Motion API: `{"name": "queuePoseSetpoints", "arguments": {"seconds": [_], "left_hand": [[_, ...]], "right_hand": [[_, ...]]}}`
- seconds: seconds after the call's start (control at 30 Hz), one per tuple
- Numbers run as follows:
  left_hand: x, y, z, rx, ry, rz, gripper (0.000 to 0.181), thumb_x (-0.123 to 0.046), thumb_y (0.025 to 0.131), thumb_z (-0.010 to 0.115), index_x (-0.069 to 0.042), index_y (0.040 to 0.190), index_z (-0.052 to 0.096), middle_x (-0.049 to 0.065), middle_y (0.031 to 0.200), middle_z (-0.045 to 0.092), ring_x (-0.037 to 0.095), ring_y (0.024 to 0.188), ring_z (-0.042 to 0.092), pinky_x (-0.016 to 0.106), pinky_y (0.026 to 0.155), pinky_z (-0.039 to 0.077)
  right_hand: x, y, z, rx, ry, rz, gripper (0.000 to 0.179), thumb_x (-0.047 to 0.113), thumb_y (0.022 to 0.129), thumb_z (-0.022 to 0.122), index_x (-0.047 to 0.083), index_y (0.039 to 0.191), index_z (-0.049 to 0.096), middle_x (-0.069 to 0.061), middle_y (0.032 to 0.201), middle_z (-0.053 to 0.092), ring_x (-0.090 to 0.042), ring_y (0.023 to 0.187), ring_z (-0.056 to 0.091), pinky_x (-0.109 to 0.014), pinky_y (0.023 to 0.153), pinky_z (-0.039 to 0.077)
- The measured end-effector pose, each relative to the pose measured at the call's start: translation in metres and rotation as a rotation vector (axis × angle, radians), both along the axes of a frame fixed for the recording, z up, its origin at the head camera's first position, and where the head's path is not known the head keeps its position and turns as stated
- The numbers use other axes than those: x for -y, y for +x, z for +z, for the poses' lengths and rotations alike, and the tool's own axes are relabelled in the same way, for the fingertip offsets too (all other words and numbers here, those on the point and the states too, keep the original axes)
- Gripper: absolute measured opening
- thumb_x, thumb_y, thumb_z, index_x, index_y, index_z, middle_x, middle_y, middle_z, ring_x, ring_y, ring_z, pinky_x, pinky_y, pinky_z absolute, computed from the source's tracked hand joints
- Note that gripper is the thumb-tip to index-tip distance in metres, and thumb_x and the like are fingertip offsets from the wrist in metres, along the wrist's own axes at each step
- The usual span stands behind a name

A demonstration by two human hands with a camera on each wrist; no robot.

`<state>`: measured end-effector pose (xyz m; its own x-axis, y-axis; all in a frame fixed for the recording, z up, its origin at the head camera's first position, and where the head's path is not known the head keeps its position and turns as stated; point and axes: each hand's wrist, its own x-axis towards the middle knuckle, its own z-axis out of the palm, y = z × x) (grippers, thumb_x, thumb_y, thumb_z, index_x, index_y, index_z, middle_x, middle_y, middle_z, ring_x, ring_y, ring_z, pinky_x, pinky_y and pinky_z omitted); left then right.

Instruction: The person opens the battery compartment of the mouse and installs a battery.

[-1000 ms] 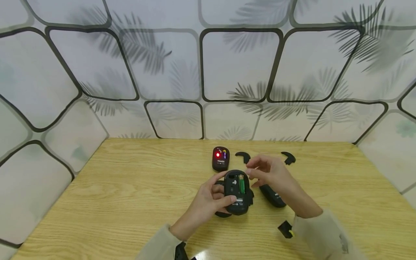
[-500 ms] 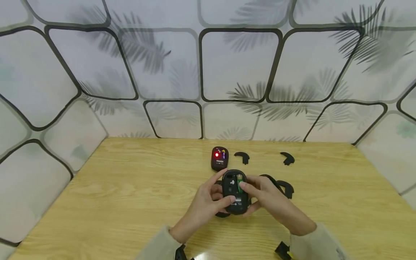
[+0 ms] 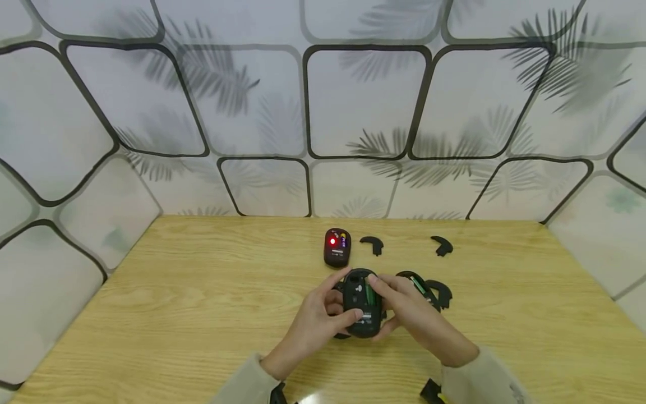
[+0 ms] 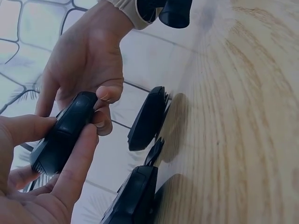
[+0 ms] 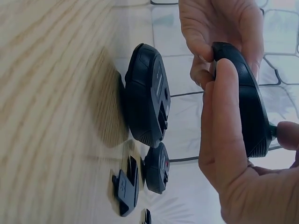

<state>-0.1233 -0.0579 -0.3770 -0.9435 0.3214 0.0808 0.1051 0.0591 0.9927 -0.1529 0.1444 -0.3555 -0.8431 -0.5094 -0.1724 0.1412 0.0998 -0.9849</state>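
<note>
A black computer mouse (image 3: 363, 325) is held above the table, its underside facing up with the battery slot uncovered. Inside the slot sits a green battery (image 3: 370, 294). My left hand (image 3: 317, 320) grips the mouse's left side, thumb across the underside and fingers beneath. On the other side my right hand (image 3: 411, 311) holds the mouse, its thumb on the top end of the battery and its fingers along the side. In the right wrist view a bit of green battery (image 5: 273, 131) shows by that thumb. Another black mouse (image 3: 342, 336) lies below, mostly hidden.
Behind the hands, a mouse with a glowing red light (image 3: 337, 255) lies upside down. Another overturned mouse (image 3: 426, 296) with a green battery is partly covered by my right hand. Black curved covers (image 3: 373, 243) (image 3: 443, 246) (image 3: 442, 293) lie on the wooden table (image 3: 202, 292).
My right hand has come down from beside the mouse onto it, and its thumb has shifted up the battery toward the top end. My left hand keeps its grip.
</note>
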Motion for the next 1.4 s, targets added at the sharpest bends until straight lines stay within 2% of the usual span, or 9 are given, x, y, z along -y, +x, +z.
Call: {"name": "queuePoseSetpoints", "arguments": {"seconds": [0.17,0.47,0.73,1.0,1.2,1.4], "left_hand": [[0.0006,0.0006,0.0003,-0.009,-0.004,-0.001,0.072,0.003,0.089,0.073,-0.005,0.153,0.042,0.010,0.091,0.065,0.016,0.077,0.068,0.030,0.060,0.063],[0.0015,-0.0010,0.0027,0.014,-0.012,-0.008,0.072,0.003,0.089,0.074,-0.006,0.154,0.042,0.010,0.091,0.065,0.020,0.080,0.070,0.031,0.061,0.063],[0.0046,-0.0033,0.0041,0.031,0.003,-0.043,0.072,0.005,0.090,0.072,-0.004,0.154,0.040,0.011,0.091,0.065,0.024,0.082,0.072,0.034,0.062,0.064],[0.0007,-0.0008,0.0036,-0.060,-0.084,0.003,0.073,0.007,0.088,0.074,-0.005,0.153,0.043,0.008,0.090,0.063,0.017,0.075,0.068,0.027,0.058,0.062],[0.0018,-0.0018,0.0036,-0.017,-0.047,-0.016,0.073,0.006,0.089,0.073,-0.005,0.154,0.042,0.008,0.089,0.064,0.019,0.077,0.070,0.029,0.059,0.062],[0.0012,-0.0027,0.0045,0.006,-0.008,-0.043,0.073,0.005,0.090,0.073,-0.003,0.155,0.039,0.009,0.091,0.065,0.020,0.079,0.071,0.032,0.061,0.063]], "right_hand": [[0.0006,0.0008,-0.0005,0.016,-0.015,-0.005,0.058,0.033,0.110,0.045,-0.017,0.139,0.044,-0.018,0.110,0.068,-0.032,0.094,0.070,-0.042,0.057,0.064],[0.0008,0.0005,-0.0002,-0.014,-0.024,0.016,0.053,0.027,0.110,0.045,-0.019,0.136,0.045,-0.019,0.107,0.067,-0.033,0.092,0.071,-0.047,0.058,0.063],[0.0017,-0.0005,-0.0018,-0.035,-0.023,0.031,0.045,0.021,0.111,0.045,-0.019,0.130,0.047,-0.017,0.100,0.067,-0.029,0.087,0.070,-0.045,0.059,0.064],[0.0025,0.0005,-0.0013,-0.038,-0.004,0.035,0.044,0.017,0.110,0.045,-0.019,0.135,0.044,-0.018,0.104,0.068,-0.031,0.087,0.071,-0.045,0.059,0.063],[0.0012,-0.0007,-0.0009,0.006,-0.012,0.034,0.044,0.011,0.106,0.045,-0.019,0.138,0.042,-0.019,0.111,0.065,-0.032,0.093,0.070,-0.045,0.061,0.064],[-0.0005,-0.0003,0.0012,-0.014,0.010,0.032,0.043,0.007,0.103,0.046,-0.020,0.137,0.042,-0.019,0.108,0.066,-0.032,0.090,0.070,-0.044,0.059,0.064]]}}
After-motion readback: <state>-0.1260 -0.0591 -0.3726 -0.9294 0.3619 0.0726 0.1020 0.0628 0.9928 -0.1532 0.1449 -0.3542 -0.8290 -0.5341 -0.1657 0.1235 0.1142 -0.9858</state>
